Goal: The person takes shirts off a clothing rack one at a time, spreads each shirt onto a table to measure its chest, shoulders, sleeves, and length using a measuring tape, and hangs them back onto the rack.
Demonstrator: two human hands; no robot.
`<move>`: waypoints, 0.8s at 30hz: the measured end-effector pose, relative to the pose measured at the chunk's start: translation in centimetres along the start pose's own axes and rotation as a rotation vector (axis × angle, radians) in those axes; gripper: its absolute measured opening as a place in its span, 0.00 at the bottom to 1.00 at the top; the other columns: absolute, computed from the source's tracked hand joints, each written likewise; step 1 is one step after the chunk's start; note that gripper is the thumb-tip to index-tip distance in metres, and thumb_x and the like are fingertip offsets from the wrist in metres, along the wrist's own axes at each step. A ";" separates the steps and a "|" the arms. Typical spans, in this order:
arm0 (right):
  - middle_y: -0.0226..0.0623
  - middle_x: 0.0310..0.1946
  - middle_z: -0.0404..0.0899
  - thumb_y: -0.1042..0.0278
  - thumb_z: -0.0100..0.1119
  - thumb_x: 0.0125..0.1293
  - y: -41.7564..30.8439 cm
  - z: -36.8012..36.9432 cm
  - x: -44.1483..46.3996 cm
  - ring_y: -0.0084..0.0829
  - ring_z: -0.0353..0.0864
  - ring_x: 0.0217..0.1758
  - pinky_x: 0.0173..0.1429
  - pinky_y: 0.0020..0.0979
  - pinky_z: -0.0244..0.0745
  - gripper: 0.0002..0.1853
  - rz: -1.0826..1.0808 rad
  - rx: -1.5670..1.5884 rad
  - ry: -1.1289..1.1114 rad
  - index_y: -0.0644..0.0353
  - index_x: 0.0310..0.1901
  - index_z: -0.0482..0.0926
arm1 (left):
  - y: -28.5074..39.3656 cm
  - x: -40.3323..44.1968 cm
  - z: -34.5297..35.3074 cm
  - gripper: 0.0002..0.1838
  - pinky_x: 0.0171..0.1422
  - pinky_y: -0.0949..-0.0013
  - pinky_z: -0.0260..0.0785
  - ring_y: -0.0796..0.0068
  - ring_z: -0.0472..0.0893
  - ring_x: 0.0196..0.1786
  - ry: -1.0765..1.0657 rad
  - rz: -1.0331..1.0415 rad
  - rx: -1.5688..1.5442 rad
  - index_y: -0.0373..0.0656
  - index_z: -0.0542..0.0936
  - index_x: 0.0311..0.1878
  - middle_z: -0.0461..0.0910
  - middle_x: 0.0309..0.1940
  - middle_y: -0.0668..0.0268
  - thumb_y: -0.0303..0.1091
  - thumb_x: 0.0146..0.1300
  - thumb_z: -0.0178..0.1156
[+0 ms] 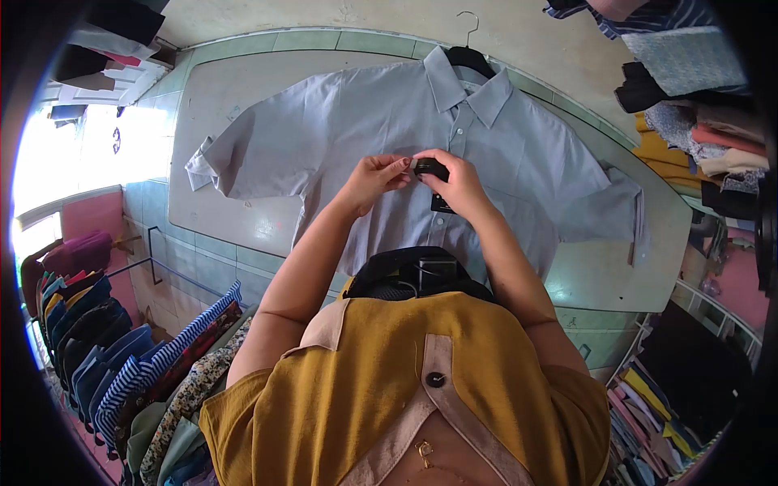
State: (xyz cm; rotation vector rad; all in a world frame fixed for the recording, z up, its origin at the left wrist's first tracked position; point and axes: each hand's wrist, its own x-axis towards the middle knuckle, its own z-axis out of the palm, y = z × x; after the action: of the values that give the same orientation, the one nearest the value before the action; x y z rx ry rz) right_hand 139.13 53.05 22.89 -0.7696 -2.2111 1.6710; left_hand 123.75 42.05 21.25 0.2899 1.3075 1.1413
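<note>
Black and rounded, the small case (433, 168) sits grasped in my right hand (462, 188), the fingers of my left hand (378, 181) pinching its tip, a grip I judge best light and steady above the grey shirt (369, 113) spread on the table (231, 89).

Small details lost between the hands
The right hand (459, 186) partly covers a black object (433, 168); whatever the left hand (376, 180) pinches is too small to tell. The black tag's (440, 205) print is unreadable, the grey shirt's (385, 113) lower part hides behind a black bag (389, 271), and hanging clothes (101, 356) run out of view
</note>
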 end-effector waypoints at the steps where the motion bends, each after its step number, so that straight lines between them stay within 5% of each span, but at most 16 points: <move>1: 0.39 0.39 0.79 0.78 0.61 0.54 -0.2 0.4 0.4 0.34 0.81 0.39 0.43 0.31 0.76 0.17 0.003 0.000 -0.006 0.57 0.46 0.76 | 0.0 0.1 -0.3 0.13 0.43 0.78 0.72 0.81 0.77 0.36 0.031 -0.004 -0.031 0.39 0.78 0.49 0.79 0.36 0.69 0.37 0.66 0.55; 6: 0.38 0.36 0.78 0.72 0.63 0.53 -0.1 1.3 2.1 0.43 0.79 0.38 0.41 0.38 0.74 0.13 -0.156 -0.346 0.073 0.56 0.41 0.75 | 0.0 1.2 -2.4 0.09 0.37 0.79 0.72 0.82 0.77 0.32 0.114 0.048 -0.040 0.38 0.81 0.43 0.80 0.32 0.71 0.32 0.62 0.59; 8: 0.37 0.35 0.78 0.70 0.63 0.53 0.0 1.4 2.5 0.42 0.79 0.38 0.40 0.38 0.74 0.13 -0.116 -0.421 0.089 0.55 0.41 0.75 | 0.6 1.7 -4.0 0.08 0.38 0.72 0.72 0.76 0.80 0.33 0.422 0.323 0.493 0.40 0.83 0.37 0.82 0.29 0.66 0.32 0.56 0.63; 14: 0.33 0.33 0.77 0.67 0.63 0.53 1.1 2.6 4.1 0.41 0.80 0.33 0.35 0.39 0.75 0.11 -0.080 -0.556 0.126 0.52 0.38 0.74 | 2.3 1.5 -6.7 0.07 0.42 0.64 0.71 0.59 0.79 0.35 0.941 0.380 0.973 0.48 0.83 0.34 0.83 0.31 0.65 0.38 0.54 0.61; 24: 0.34 0.33 0.76 0.68 0.61 0.55 2.7 3.8 4.9 0.43 0.79 0.33 0.34 0.40 0.74 0.10 -0.078 -0.598 0.110 0.52 0.39 0.73 | 1.2 1.6 -6.6 0.07 0.49 0.68 0.68 0.65 0.76 0.45 1.068 0.461 1.125 0.52 0.83 0.36 0.82 0.38 0.72 0.38 0.55 0.61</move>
State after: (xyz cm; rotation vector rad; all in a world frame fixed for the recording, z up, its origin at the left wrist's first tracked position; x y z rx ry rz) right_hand 133.87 53.20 18.72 -0.8628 -2.6398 0.8959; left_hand 117.25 41.12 19.13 0.9037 2.9070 0.7826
